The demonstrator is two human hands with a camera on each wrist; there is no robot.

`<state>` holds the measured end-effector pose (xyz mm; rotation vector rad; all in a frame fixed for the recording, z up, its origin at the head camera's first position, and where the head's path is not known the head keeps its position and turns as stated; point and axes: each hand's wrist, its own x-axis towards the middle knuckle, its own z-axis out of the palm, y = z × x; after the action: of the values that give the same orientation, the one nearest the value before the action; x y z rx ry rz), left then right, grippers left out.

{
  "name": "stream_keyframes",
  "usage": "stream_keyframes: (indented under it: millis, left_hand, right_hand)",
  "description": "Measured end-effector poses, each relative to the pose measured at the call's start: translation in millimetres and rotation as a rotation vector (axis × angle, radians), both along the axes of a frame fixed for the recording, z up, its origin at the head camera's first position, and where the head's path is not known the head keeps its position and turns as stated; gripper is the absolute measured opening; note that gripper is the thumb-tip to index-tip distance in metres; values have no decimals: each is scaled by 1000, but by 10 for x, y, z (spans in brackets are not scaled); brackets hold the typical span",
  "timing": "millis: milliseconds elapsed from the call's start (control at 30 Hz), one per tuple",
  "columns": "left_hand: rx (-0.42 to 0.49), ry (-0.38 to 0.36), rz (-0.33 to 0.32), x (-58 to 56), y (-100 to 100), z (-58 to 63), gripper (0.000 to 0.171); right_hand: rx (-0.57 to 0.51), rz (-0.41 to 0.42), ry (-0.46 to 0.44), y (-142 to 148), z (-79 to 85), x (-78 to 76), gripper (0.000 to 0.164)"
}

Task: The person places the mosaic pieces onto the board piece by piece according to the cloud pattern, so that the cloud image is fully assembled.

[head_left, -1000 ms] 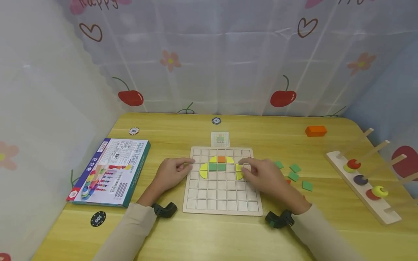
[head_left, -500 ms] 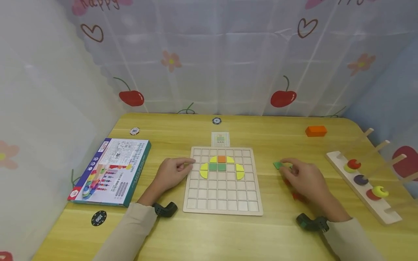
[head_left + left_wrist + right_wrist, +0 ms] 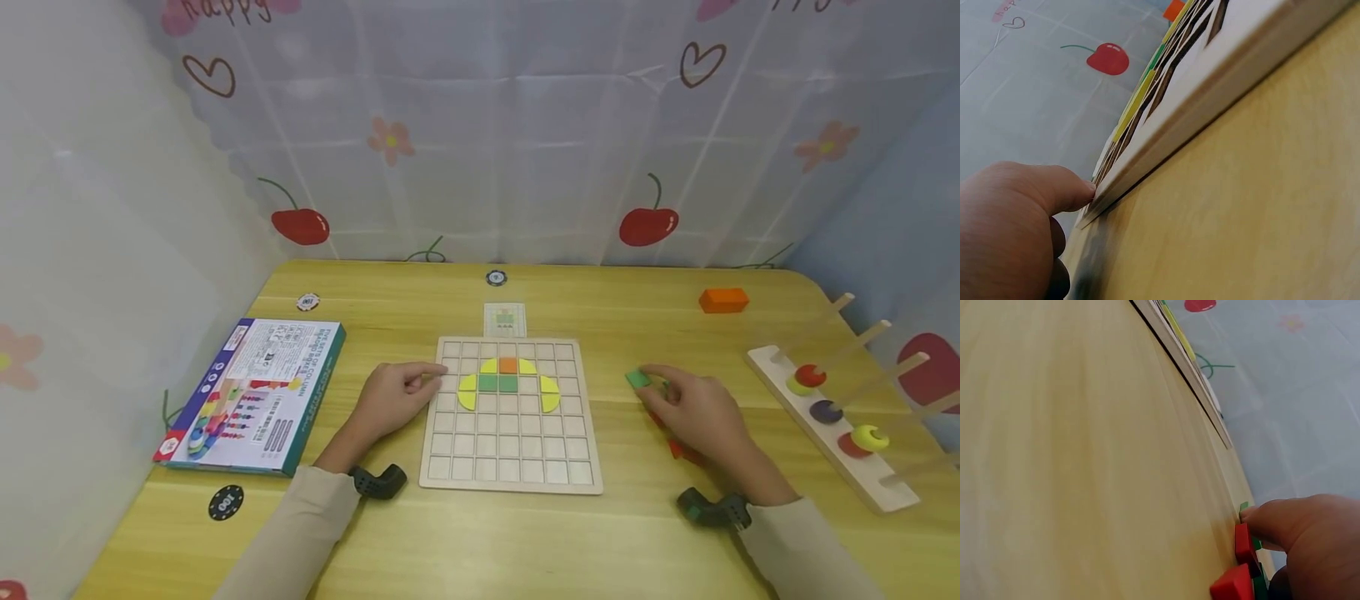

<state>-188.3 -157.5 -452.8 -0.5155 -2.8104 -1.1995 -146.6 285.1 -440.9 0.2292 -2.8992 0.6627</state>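
The two hands stand well apart: the left hand [image 3: 397, 400] has its fingertips at the left rim of the grid board [image 3: 499, 450], while the right hand [image 3: 697, 408] reaches a green tile [image 3: 637, 379] on the table to the board's right (whether either hand pinches or merely touches, I cannot tell). Red pieces [image 3: 1233, 584] lie by the right hand, and the board carries yellow pieces [image 3: 467, 402], two green squares [image 3: 487, 383] and an orange square [image 3: 508, 366]. Farther out are a small card [image 3: 505, 320] just beyond the board, a box [image 3: 255, 396] at left and a peg rack [image 3: 832, 429] at right.
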Motion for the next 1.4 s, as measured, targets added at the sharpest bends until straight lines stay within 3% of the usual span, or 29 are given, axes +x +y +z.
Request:
stream_keyframes:
  millis: [467,767,1067,1400]
  left_hand:
    - [1,-2,4,-8,11,-29,18]
    - [2,7,-3,-19,22,-30,18]
    - [9,-21,14,16,-4,-30,18]
    - [10,-9,14,5,-6,-17,18]
  right_hand:
    - [24,19,73,-5,-16,7,35]
    - [-6,8,24,-36,75,-15,39]
    - [-47,46,-17,-380,269,-50,39]
    - [-91,154,-68,-943,222,-109,35]
